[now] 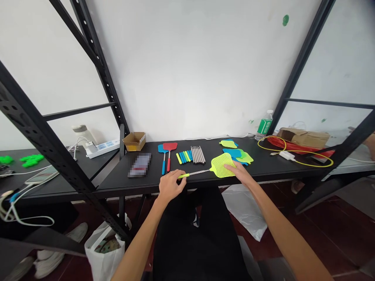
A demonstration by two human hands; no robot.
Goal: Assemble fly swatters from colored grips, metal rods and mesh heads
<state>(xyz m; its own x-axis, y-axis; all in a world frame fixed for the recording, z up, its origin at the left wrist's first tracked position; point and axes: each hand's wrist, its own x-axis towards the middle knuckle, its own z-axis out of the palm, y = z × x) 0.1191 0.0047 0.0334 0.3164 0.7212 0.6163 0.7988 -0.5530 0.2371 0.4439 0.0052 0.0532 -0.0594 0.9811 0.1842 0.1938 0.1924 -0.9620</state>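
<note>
A yellow-green fly swatter (222,166) spans both hands at the front edge of the black table. My left hand (172,184) is closed around its handle, and my right hand (236,171) grips the far side of its perforated head. A thin metal rod joins handle and head. Left of it lie a red fly swatter (170,146) and a blue one (162,148), side by side. Short blue and yellow handle grips (184,157) are lined up beside a row of metal rods (198,155). Loose blue and yellow-green swatter heads (245,157) are piled near my right hand.
A small cardboard box (134,141) and a phone-like blurred object (140,165) are at the left. A bottle (264,125), a yellow cable (295,151) and a red bundle (301,145) are at the right. Black shelf posts (101,66) flank the table.
</note>
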